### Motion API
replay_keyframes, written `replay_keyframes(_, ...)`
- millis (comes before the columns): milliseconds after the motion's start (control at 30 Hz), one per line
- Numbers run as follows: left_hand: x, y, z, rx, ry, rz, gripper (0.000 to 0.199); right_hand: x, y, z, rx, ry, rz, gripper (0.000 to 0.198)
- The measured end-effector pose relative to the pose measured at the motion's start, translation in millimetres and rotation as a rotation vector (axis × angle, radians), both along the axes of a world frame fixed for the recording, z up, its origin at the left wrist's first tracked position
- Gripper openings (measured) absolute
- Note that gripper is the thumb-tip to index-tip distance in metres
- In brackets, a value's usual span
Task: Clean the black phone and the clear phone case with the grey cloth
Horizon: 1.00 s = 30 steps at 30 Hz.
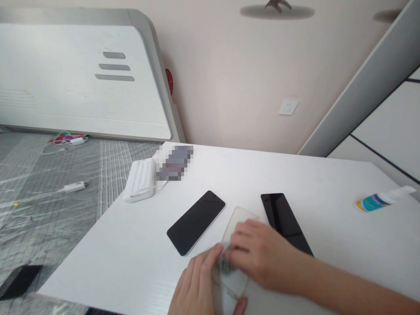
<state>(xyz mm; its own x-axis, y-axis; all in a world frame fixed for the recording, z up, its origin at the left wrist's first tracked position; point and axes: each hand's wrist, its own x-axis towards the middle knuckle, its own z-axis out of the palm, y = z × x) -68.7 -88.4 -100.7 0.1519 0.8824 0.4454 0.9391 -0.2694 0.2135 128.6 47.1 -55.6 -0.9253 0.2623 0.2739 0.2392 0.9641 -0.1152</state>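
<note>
A clear phone case (238, 216) lies on the white table with my hands on it. My left hand (197, 280) grips its near left edge, fingers on one side and the thumb at the near corner. My right hand (262, 250) presses on the middle of the case with fingers curled and slightly blurred. Whether anything sits under those fingers is hidden. A small dark patch shows on the case beside the fingertips. Left of the case lies a phone (196, 222) with a black screen. Another black phone (286, 218) lies to the right, partly behind my right wrist.
On the table (108, 258), a white power bank (140, 179) with a cable lies near a pixelated object (175, 162). A spray bottle (374, 203) is at the right. A charger (75, 187) and a dark device (20, 281) rest on the plastic-covered surface at left.
</note>
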Motion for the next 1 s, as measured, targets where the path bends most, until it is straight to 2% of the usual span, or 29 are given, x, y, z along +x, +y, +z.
replay_keyframes(67,1,1,1.9,0.019,0.003,0.019,0.069,3,7,1,0.059,0.007,-0.199,0.014)
replay_keyframes(133,2,3,4.3,0.047,0.015,0.024,0.065,2,5,-1,0.081,0.002,-0.231,0.015)
replay_keyframes(233,4,4,6.8,0.063,0.027,0.007,0.06,-3,-7,-4,-0.006,0.058,0.109,0.011)
replay_keyframes(267,4,4,6.8,0.055,0.025,0.003,0.06,-4,-8,-4,-0.004,0.045,0.12,0.012)
replay_keyframes(367,2,2,4.7,0.019,0.002,0.01,0.066,2,9,-3,0.052,0.037,-0.158,0.016)
replay_keyframes(433,0,0,2.6,-0.023,-0.002,0.011,0.077,11,26,-1,0.034,0.069,-0.227,0.018)
replay_keyframes(533,0,-3,1.6,-0.04,0.008,0.009,0.098,23,37,6,-0.104,0.238,-0.257,0.018)
replay_keyframes(600,3,-4,2.9,-0.023,0.019,0.046,0.101,28,32,11,-0.225,0.363,-0.318,0.017)
replay_keyframes(767,15,-1,10.3,0.036,0.011,0.167,0.066,33,15,13,-0.43,0.547,-0.507,0.015)
replay_keyframes(900,15,-1,18.1,-0.003,-0.13,0.115,0.049,28,10,2,-0.627,0.608,-0.525,0.016)
replay_keyframes(1000,17,-2,21.8,-0.07,-0.278,0.076,0.043,21,7,-4,-0.672,0.625,-0.514,0.019)
